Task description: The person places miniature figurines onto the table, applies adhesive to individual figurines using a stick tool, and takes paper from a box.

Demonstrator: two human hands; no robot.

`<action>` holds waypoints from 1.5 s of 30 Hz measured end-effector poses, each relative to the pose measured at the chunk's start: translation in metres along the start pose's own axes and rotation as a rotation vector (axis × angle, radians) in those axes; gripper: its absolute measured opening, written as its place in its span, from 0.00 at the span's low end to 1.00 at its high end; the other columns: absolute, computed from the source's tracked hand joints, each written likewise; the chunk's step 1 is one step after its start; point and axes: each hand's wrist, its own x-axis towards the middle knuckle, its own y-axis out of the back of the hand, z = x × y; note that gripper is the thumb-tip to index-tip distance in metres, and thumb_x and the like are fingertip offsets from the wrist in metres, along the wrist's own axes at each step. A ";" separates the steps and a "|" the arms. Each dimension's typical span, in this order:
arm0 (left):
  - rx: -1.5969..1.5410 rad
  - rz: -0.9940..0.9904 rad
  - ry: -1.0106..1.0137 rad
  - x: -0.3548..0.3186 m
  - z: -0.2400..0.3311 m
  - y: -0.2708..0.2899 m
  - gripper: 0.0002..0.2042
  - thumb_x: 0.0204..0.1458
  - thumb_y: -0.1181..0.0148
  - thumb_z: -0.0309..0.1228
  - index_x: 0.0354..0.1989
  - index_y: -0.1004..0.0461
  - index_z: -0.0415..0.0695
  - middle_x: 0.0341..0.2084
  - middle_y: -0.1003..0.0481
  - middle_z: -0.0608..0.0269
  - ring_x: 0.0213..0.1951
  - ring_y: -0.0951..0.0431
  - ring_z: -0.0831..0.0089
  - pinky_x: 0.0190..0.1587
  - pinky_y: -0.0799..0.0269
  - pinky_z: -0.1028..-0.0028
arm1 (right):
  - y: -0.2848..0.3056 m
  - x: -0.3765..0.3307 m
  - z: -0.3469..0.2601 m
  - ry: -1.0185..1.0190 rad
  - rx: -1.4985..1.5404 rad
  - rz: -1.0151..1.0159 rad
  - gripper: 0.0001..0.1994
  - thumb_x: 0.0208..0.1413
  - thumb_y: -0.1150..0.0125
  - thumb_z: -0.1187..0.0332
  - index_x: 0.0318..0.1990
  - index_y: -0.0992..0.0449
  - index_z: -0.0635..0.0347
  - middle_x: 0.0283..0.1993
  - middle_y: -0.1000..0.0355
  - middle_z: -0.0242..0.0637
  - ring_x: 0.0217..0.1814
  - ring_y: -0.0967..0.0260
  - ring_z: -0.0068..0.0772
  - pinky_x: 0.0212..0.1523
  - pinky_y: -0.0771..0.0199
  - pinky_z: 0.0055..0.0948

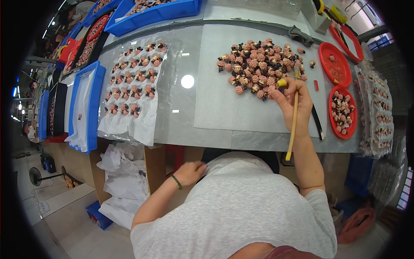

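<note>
My right hand (297, 103) is closed around a thin yellow stick (295, 123), much like a brush handle, over the right edge of the pile. A small yellow cap-like piece (281, 82) shows at its fingertips; whether it is worn or held I cannot tell. Just beyond lies a heap of small pink-and-black figurines (254, 64) on a white sheet (215, 103). My left hand (191, 172), a green band on its wrist, is low beside my shirt, off the table edge. Its fingers are loosely curled, and no object shows in them.
Left of the sheet, a padded tray (129, 93) carries rows of figurines, with a blue bin (86, 105) beyond. On the right are a red dish (343, 113) of figurines, another red dish (334, 64), a black strip (318, 118) and stacked clear trays (377, 108).
</note>
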 end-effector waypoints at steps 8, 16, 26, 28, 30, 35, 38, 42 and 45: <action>-0.364 -0.123 0.496 0.015 -0.137 -0.042 0.18 0.53 0.61 0.40 0.38 0.27 0.42 0.31 0.25 0.56 0.35 0.25 0.58 0.39 0.33 0.66 | 0.024 -0.029 -0.003 0.128 -0.251 0.061 0.13 0.46 0.41 0.80 0.29 0.43 0.60 0.39 0.39 0.39 0.37 0.39 0.21 0.40 0.29 0.22; -0.964 -0.124 0.786 0.015 -0.243 -0.076 0.18 0.53 0.61 0.42 0.39 0.28 0.44 0.31 0.25 0.59 0.38 0.26 0.61 0.42 0.33 0.65 | 0.026 -0.035 -0.004 0.032 -0.218 0.087 0.14 0.45 0.40 0.80 0.29 0.42 0.59 0.39 0.38 0.40 0.37 0.39 0.21 0.39 0.30 0.21; -0.783 -0.166 0.738 0.007 -0.252 -0.081 0.18 0.53 0.61 0.42 0.38 0.28 0.43 0.32 0.26 0.57 0.38 0.27 0.60 0.42 0.34 0.64 | 0.019 -0.026 -0.005 0.062 -0.197 0.105 0.13 0.46 0.41 0.80 0.29 0.43 0.58 0.38 0.38 0.38 0.35 0.37 0.22 0.36 0.29 0.21; -0.744 -0.178 0.728 0.007 -0.253 -0.082 0.18 0.53 0.61 0.42 0.37 0.28 0.43 0.32 0.26 0.57 0.38 0.27 0.60 0.42 0.34 0.64 | 0.018 -0.027 -0.002 0.060 -0.192 0.094 0.13 0.46 0.41 0.80 0.29 0.43 0.58 0.38 0.38 0.38 0.35 0.37 0.22 0.36 0.29 0.21; -0.707 -0.189 0.715 0.007 -0.252 -0.085 0.18 0.53 0.61 0.42 0.37 0.28 0.43 0.32 0.26 0.56 0.38 0.27 0.60 0.43 0.34 0.64 | 0.019 -0.027 0.001 0.058 -0.187 0.082 0.13 0.46 0.41 0.80 0.28 0.43 0.58 0.38 0.38 0.38 0.35 0.37 0.22 0.36 0.29 0.20; -0.611 -0.206 0.686 0.006 -0.249 -0.085 0.18 0.53 0.60 0.42 0.37 0.28 0.42 0.32 0.26 0.56 0.38 0.27 0.59 0.43 0.34 0.64 | 0.020 -0.026 0.003 0.061 -0.182 0.092 0.13 0.46 0.42 0.81 0.29 0.43 0.58 0.38 0.38 0.38 0.35 0.37 0.22 0.36 0.29 0.20; -0.552 -0.213 0.666 0.005 -0.246 -0.085 0.18 0.52 0.60 0.42 0.36 0.28 0.42 0.32 0.26 0.55 0.38 0.27 0.59 0.43 0.34 0.64 | 0.020 -0.026 0.005 0.067 -0.174 0.093 0.13 0.45 0.42 0.81 0.28 0.43 0.59 0.37 0.38 0.38 0.35 0.37 0.22 0.36 0.29 0.20; -0.473 -0.224 0.638 0.004 -0.242 -0.084 0.18 0.52 0.60 0.42 0.36 0.28 0.42 0.32 0.26 0.54 0.38 0.27 0.58 0.43 0.34 0.64 | 0.021 -0.028 0.003 0.067 -0.165 0.097 0.13 0.45 0.41 0.80 0.28 0.43 0.59 0.37 0.38 0.38 0.35 0.37 0.22 0.35 0.29 0.20; -0.415 -0.231 0.614 0.005 -0.237 -0.082 0.18 0.52 0.60 0.42 0.36 0.27 0.41 0.32 0.26 0.54 0.39 0.27 0.58 0.43 0.34 0.64 | 0.023 -0.028 0.005 0.057 -0.176 0.096 0.13 0.45 0.41 0.80 0.28 0.43 0.59 0.38 0.38 0.39 0.35 0.37 0.22 0.35 0.29 0.20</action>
